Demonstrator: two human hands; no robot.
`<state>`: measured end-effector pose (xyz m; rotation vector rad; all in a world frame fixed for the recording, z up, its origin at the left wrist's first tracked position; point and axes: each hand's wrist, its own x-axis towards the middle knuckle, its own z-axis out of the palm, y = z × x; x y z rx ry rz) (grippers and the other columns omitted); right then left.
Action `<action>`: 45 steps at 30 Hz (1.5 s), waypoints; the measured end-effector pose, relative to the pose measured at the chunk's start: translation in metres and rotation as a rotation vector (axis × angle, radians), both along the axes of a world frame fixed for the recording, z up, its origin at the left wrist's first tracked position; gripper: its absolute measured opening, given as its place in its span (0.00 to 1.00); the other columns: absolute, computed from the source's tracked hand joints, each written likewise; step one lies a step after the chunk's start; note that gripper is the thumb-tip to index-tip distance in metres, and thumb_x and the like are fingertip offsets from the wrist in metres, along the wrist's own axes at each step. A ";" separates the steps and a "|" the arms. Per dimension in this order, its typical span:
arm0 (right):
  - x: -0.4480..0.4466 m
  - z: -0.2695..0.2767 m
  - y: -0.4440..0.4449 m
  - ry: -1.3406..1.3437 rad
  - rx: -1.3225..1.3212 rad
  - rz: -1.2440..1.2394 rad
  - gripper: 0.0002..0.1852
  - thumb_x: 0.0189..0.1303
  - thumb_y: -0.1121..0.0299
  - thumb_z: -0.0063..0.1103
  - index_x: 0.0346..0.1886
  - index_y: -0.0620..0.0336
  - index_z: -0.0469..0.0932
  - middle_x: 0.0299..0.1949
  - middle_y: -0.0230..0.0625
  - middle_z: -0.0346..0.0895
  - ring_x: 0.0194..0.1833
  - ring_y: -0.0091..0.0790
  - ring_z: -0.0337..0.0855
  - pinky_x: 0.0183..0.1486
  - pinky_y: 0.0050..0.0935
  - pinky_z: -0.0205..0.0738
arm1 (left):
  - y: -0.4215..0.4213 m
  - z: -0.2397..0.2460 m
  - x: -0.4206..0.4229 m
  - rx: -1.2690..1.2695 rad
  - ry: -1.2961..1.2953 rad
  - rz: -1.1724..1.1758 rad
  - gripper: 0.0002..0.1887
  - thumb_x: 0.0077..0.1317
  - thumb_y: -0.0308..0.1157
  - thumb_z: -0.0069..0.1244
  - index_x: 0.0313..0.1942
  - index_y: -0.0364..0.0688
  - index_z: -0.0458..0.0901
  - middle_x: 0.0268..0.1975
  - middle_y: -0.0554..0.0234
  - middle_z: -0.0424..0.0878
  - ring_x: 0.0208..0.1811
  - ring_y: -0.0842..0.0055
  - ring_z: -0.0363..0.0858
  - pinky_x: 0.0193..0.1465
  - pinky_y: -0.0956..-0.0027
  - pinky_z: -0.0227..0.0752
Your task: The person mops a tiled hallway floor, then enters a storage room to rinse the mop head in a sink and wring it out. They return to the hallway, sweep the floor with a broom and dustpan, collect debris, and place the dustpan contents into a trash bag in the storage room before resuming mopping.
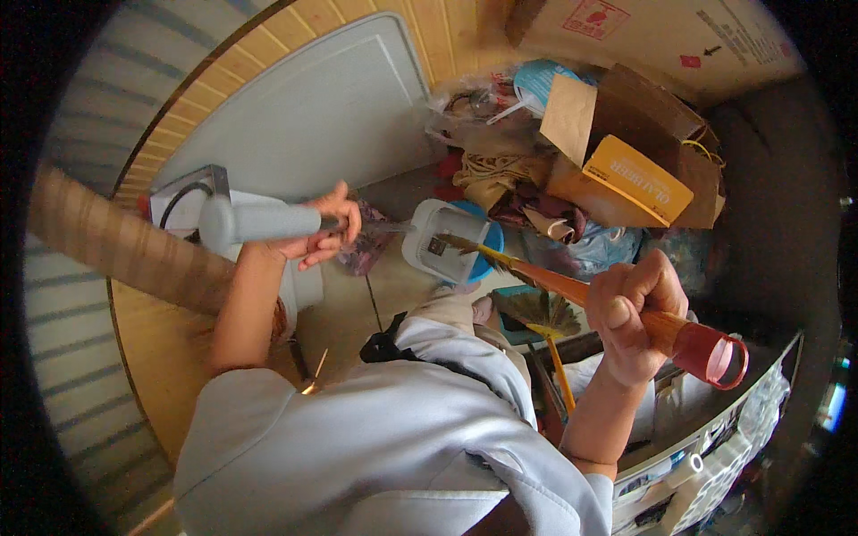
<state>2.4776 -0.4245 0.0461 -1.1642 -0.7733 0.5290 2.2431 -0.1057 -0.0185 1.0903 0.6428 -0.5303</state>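
Note:
My right hand is closed around the orange-brown handle of a broom. A red cap with a hanging loop ends that handle near my wrist, and the bristles point away from me. Below the bristles, a whitish plastic tub sits over a blue round basin. My left hand curls its fingers about the dark neck of a grey-white cylindrical tool. The cylinder crosses above my wrist. A thin, blurred part runs from its neck towards the tub. What tool it is cannot be made out.
An open cardboard box stands among cloths and plastic bags. A yellow-bound broom lies by a teal dustpan. A grey panel leans on the wood-slat wall. Left, a brown ribbed thing blurs.

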 end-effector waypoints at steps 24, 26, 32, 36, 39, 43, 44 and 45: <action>-0.032 0.047 0.121 0.250 0.174 0.635 0.19 0.53 0.70 0.66 0.24 0.54 0.60 0.20 0.25 0.60 0.20 0.20 0.59 0.22 0.22 0.51 | -0.078 0.045 -0.056 1.167 -0.435 0.994 0.07 0.61 0.32 0.60 0.36 0.39 0.85 0.31 0.70 0.81 0.33 0.84 0.75 0.37 0.78 0.67; -0.050 0.051 0.131 0.181 0.138 0.738 0.17 0.54 0.68 0.63 0.25 0.54 0.60 0.18 0.25 0.58 0.17 0.20 0.57 0.20 0.22 0.49 | -0.085 0.050 -0.057 1.136 -0.514 0.985 0.14 0.60 0.33 0.60 0.45 0.38 0.83 0.29 0.72 0.77 0.31 0.85 0.73 0.35 0.78 0.65; -0.112 0.017 0.191 -0.002 -0.021 0.885 0.17 0.52 0.65 0.67 0.20 0.56 0.65 0.16 0.24 0.62 0.18 0.19 0.60 0.20 0.22 0.47 | -0.084 0.014 -0.057 0.913 -0.545 1.129 0.12 0.57 0.37 0.66 0.33 0.40 0.83 0.32 0.71 0.81 0.36 0.84 0.77 0.39 0.76 0.69; -0.161 -0.001 0.255 -0.065 0.112 0.879 0.17 0.51 0.69 0.71 0.21 0.59 0.68 0.18 0.20 0.62 0.23 0.17 0.59 0.23 0.23 0.54 | -0.058 -0.015 -0.083 1.082 -0.506 1.089 0.16 0.57 0.43 0.66 0.32 0.41 0.81 0.30 0.72 0.81 0.37 0.83 0.76 0.40 0.72 0.71; -0.177 0.000 0.269 -0.157 0.206 0.913 0.15 0.51 0.70 0.67 0.22 0.57 0.66 0.17 0.26 0.64 0.20 0.20 0.64 0.22 0.22 0.54 | -0.050 -0.020 -0.100 1.096 -0.491 1.061 0.17 0.56 0.43 0.68 0.33 0.41 0.81 0.32 0.71 0.82 0.36 0.82 0.77 0.42 0.71 0.72; -0.193 0.005 0.282 -0.142 0.252 1.022 0.16 0.52 0.70 0.67 0.22 0.57 0.65 0.17 0.26 0.63 0.18 0.20 0.63 0.21 0.22 0.54 | -0.044 -0.015 -0.115 1.125 -0.530 1.100 0.16 0.54 0.41 0.69 0.35 0.41 0.84 0.34 0.70 0.85 0.37 0.81 0.80 0.45 0.72 0.73; -0.195 0.004 0.284 -0.140 0.200 1.032 0.16 0.52 0.69 0.66 0.22 0.57 0.64 0.17 0.27 0.63 0.15 0.20 0.62 0.19 0.21 0.54 | -0.041 -0.015 -0.118 1.123 -0.522 1.084 0.16 0.54 0.40 0.69 0.36 0.41 0.84 0.34 0.69 0.86 0.38 0.80 0.81 0.46 0.72 0.73; -0.199 0.003 0.288 -0.137 0.204 1.027 0.16 0.53 0.69 0.66 0.22 0.57 0.64 0.17 0.27 0.63 0.15 0.20 0.62 0.18 0.21 0.54 | -0.038 -0.015 -0.121 1.121 -0.514 1.068 0.15 0.53 0.39 0.69 0.36 0.41 0.85 0.34 0.69 0.86 0.39 0.80 0.82 0.46 0.72 0.73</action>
